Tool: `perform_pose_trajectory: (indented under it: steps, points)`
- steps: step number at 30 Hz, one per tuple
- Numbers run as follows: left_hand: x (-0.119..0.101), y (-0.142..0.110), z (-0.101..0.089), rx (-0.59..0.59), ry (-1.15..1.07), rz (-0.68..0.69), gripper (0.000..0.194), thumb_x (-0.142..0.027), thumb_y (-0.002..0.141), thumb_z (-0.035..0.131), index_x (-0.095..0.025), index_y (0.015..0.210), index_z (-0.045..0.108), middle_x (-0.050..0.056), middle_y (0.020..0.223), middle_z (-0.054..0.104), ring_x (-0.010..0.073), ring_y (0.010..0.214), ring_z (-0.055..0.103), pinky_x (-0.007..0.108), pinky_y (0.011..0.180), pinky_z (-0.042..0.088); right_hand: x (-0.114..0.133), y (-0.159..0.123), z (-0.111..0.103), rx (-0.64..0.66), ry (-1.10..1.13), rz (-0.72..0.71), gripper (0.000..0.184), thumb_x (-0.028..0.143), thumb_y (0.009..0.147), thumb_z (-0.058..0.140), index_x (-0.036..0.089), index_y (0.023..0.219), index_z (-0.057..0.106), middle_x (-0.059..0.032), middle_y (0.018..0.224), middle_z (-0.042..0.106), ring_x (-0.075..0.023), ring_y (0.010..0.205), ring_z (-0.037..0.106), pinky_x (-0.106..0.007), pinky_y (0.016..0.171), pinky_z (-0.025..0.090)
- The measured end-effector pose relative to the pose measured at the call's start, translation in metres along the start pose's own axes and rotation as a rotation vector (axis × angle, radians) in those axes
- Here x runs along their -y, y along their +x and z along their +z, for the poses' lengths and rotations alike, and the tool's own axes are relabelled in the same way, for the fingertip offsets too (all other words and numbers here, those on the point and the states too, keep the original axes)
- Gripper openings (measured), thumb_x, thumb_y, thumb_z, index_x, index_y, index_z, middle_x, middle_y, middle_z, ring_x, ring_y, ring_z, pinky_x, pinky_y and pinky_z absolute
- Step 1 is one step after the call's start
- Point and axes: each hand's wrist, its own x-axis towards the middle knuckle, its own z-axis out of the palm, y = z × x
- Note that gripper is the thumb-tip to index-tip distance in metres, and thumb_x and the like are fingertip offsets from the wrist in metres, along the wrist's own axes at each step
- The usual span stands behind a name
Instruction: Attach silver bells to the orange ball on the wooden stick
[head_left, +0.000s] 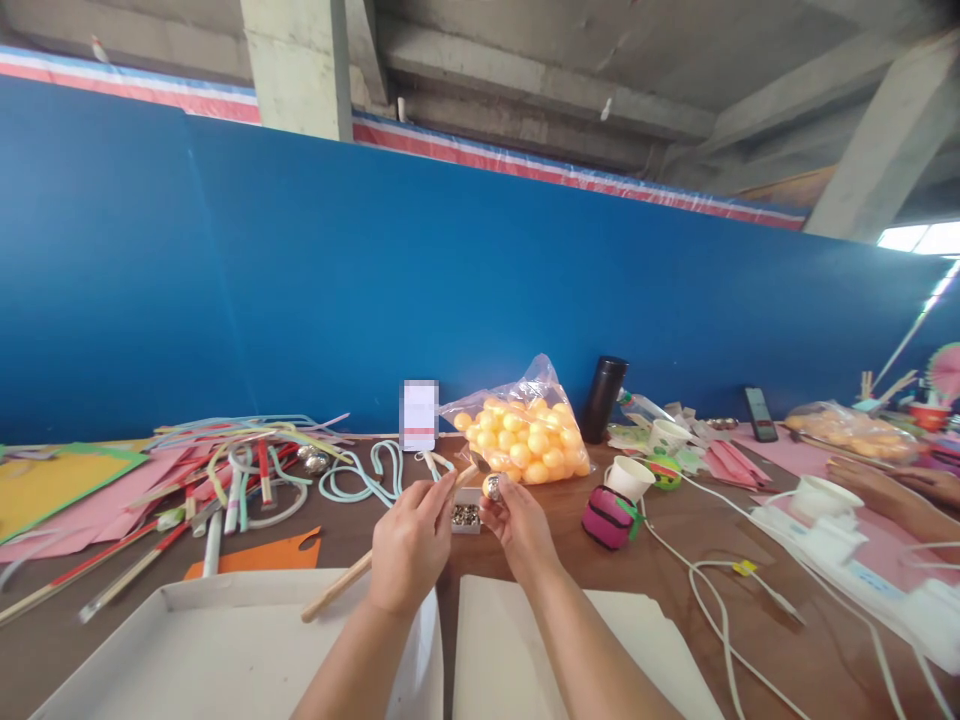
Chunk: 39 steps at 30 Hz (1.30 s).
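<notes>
My left hand [411, 545] is closed around a pale wooden stick [337, 588], which slants from over the white tray up towards the ball; a small dark piece shows at its far end. Between the fingertips of my right hand [521, 527] is a small orange ball [493, 486], partly covered with shiny silver bits. The stick's far end is close to the ball, but whether they touch I cannot tell. Below and between both hands sits a small box [466, 517] of metallic pieces, partly hidden by my fingers.
A clear bag of orange balls [525, 440] lies behind my hands, beside a black bottle [604, 398]. In front are a white tray [180, 640] and pale sheets [502, 640]. Coloured strips crowd the left; cables [712, 600] and another person's hand [870, 475] are at right.
</notes>
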Motion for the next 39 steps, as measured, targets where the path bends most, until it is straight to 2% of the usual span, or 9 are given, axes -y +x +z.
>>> perform_pose_trajectory:
  steps: [2,7,12,17,23,29,39]
  points:
    - [0.0009,-0.0002,0.0005,-0.003,0.004,-0.006,0.031,-0.027,0.088,0.045,-0.027,0.115,0.06,0.003,0.09,0.066,0.0128,0.076,0.061,0.022,0.062,0.042,-0.0008,0.0,-0.0002,0.007,-0.007,0.002,0.034,0.04,0.063,0.078,0.016,0.083,0.064,0.0007,0.069,0.064,-0.0111,0.06,0.062,-0.02,0.051,0.054]
    - [0.0015,-0.0015,0.0029,0.091,0.012,0.048,0.031,-0.025,0.087,0.046,-0.028,0.115,0.06,0.002,0.086,0.065,0.0132,0.074,0.061,0.022,0.059,0.041,0.0,-0.0016,0.0013,0.005,0.009,0.008,0.033,0.04,0.064,0.077,0.015,0.083,0.065,0.001,0.066,0.063,-0.0111,0.059,0.062,-0.02,0.051,0.054]
    - [0.0018,0.0003,0.0005,-0.021,0.024,0.013,0.031,-0.025,0.087,0.047,-0.026,0.115,0.06,0.003,0.089,0.066,0.0133,0.076,0.061,0.022,0.063,0.042,0.0022,-0.0031,0.0029,0.023,0.025,-0.011,0.031,0.038,0.066,0.077,0.014,0.082,0.065,-0.0012,0.069,0.065,-0.0115,0.06,0.062,-0.02,0.052,0.055]
    - [0.0033,0.0007,0.0011,0.079,0.019,0.071,0.03,-0.024,0.087,0.046,-0.027,0.114,0.061,0.001,0.086,0.066,0.0131,0.075,0.061,0.022,0.061,0.041,0.0024,-0.0038,0.0024,0.031,0.037,-0.012,0.033,0.037,0.065,0.077,0.015,0.087,0.065,-0.0001,0.067,0.064,-0.012,0.061,0.062,-0.021,0.054,0.056]
    - [0.0033,0.0005,0.0011,-0.047,0.009,-0.002,0.031,-0.025,0.086,0.049,-0.028,0.115,0.06,0.001,0.089,0.066,0.012,0.075,0.061,0.021,0.062,0.041,0.0021,-0.003,-0.0001,0.047,0.024,-0.031,0.031,0.036,0.067,0.076,0.016,0.088,0.064,-0.0007,0.074,0.065,-0.0116,0.064,0.062,-0.021,0.056,0.055]
    - [0.0006,0.0008,-0.0003,-0.04,-0.033,0.065,0.031,-0.024,0.085,0.051,-0.028,0.115,0.061,0.001,0.091,0.066,0.012,0.078,0.061,0.022,0.067,0.042,0.0021,-0.0034,0.0003,0.054,0.033,-0.018,0.036,0.034,0.066,0.077,0.017,0.095,0.065,-0.0005,0.075,0.065,-0.012,0.063,0.062,-0.023,0.058,0.056]
    - [0.0007,0.0014,-0.0019,-0.062,-0.024,0.056,0.029,-0.025,0.085,0.052,-0.027,0.112,0.062,0.002,0.09,0.067,0.0118,0.077,0.062,0.021,0.066,0.043,0.0014,-0.002,-0.0013,0.068,0.061,-0.019,0.028,0.034,0.068,0.075,0.014,0.087,0.068,-0.0023,0.073,0.066,-0.0134,0.064,0.063,-0.024,0.062,0.056]
